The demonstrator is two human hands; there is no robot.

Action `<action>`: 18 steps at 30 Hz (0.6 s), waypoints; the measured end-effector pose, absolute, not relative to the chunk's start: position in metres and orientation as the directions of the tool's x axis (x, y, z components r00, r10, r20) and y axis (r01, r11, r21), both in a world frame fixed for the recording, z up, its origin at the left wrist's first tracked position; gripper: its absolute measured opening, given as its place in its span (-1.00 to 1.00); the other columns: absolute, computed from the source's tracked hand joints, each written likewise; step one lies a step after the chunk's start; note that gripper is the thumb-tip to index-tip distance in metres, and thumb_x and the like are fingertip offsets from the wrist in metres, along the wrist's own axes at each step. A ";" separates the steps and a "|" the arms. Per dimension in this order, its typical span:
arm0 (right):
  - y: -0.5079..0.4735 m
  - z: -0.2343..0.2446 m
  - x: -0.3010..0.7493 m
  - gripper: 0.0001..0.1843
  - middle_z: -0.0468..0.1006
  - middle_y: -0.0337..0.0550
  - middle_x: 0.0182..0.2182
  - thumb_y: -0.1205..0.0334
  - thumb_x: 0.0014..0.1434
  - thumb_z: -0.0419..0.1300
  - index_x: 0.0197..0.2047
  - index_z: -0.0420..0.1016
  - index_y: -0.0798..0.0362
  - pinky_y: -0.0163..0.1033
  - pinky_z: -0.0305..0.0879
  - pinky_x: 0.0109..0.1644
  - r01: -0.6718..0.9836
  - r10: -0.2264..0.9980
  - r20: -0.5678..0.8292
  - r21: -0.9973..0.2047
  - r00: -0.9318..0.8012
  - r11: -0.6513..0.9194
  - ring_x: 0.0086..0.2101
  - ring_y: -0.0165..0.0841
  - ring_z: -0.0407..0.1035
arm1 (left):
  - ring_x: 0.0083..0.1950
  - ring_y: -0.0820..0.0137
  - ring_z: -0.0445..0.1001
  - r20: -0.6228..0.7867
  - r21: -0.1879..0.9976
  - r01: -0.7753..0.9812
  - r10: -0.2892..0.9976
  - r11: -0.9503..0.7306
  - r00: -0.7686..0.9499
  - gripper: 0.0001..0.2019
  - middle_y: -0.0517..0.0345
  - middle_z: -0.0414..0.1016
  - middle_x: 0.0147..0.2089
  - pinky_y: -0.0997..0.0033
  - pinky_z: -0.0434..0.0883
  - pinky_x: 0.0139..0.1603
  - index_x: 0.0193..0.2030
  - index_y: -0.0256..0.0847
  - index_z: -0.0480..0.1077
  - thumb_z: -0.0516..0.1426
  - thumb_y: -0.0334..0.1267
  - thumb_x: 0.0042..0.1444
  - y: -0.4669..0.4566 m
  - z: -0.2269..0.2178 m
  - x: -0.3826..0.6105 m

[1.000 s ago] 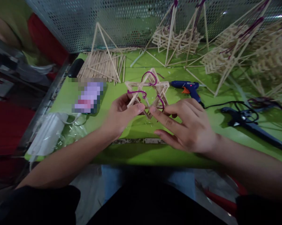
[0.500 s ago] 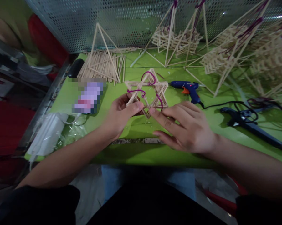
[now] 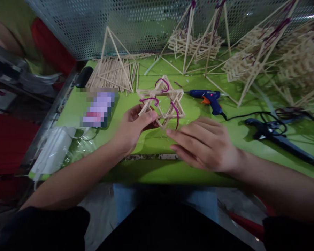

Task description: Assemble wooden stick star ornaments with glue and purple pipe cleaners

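Note:
A star-shaped frame [image 3: 160, 92] of glued wooden sticks, with short purple strings on it, is held up over the green table. My left hand [image 3: 134, 127] grips its lower left corner, thumb on top and fingers behind. My right hand [image 3: 204, 144] is just right of and below the star, palm down, fingers extended and thumb apart from the index finger. One purple string [image 3: 176, 113] hangs from the star's right side down to the right fingers; whether they touch it is unclear. A blue glue gun [image 3: 205, 96] lies right of the star.
A pile of wooden sticks [image 3: 115, 73] lies at the back left, near a blurred phone [image 3: 100, 108] and a white power strip [image 3: 54, 148]. Stick pyramids with hanging stacked pieces [image 3: 193, 45] stand along the perforated metal panel [image 3: 136, 21]. Dark-handled cutters [image 3: 282, 141] lie at right.
The star has shifted slightly left and tilted a little. My right fingertips have come away from its bottom point, now sitting just below it.

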State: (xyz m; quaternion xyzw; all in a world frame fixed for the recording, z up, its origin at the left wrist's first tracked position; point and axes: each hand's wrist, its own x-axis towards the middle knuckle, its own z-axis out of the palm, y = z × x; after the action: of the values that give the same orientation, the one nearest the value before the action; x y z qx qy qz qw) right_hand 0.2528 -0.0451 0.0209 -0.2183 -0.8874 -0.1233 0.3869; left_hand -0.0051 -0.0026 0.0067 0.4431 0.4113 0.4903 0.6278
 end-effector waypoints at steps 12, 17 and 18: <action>-0.046 0.019 0.253 -0.74 0.75 -0.30 -0.33 0.23 0.76 0.33 -0.09 0.49 -0.06 -0.19 0.49 -0.26 0.409 0.413 0.776 -0.220 -0.476 0.885 -0.37 -0.39 0.65 | -0.22 0.38 0.68 -0.055 0.970 -0.222 0.980 0.098 0.189 -0.36 0.20 0.71 -0.21 0.26 0.81 -0.01 -0.13 -0.16 0.64 0.78 0.20 -0.03 0.000 0.008 -0.003; -0.045 0.021 0.255 -0.71 0.69 -0.29 -0.34 0.15 0.77 0.33 -0.10 0.48 -0.06 -0.16 0.48 -0.31 0.419 0.400 0.767 -0.190 -0.502 0.888 -0.41 -0.38 0.56 | -0.20 0.36 0.69 -0.053 0.970 -0.221 0.979 0.097 0.196 -0.34 0.18 0.72 -0.19 0.25 0.83 -0.02 -0.12 -0.16 0.67 0.79 0.21 -0.08 0.000 0.006 -0.003; -0.045 0.021 0.255 -0.74 0.69 -0.29 -0.33 0.17 0.75 0.35 -0.09 0.49 -0.06 -0.16 0.48 -0.31 0.424 0.397 0.782 -0.190 -0.481 0.886 -0.40 -0.38 0.56 | -0.19 0.36 0.70 -0.056 0.970 -0.220 0.978 0.101 0.200 -0.34 0.19 0.71 -0.19 0.24 0.83 -0.01 -0.12 -0.16 0.68 0.79 0.21 -0.09 0.000 0.006 -0.002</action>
State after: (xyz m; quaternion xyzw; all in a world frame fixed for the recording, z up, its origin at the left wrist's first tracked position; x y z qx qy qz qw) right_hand 0.2552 -0.0451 0.0212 -0.2386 -0.8603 -0.0146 0.4503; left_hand -0.0024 -0.0005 0.0063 0.4647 0.4078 0.4834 0.6197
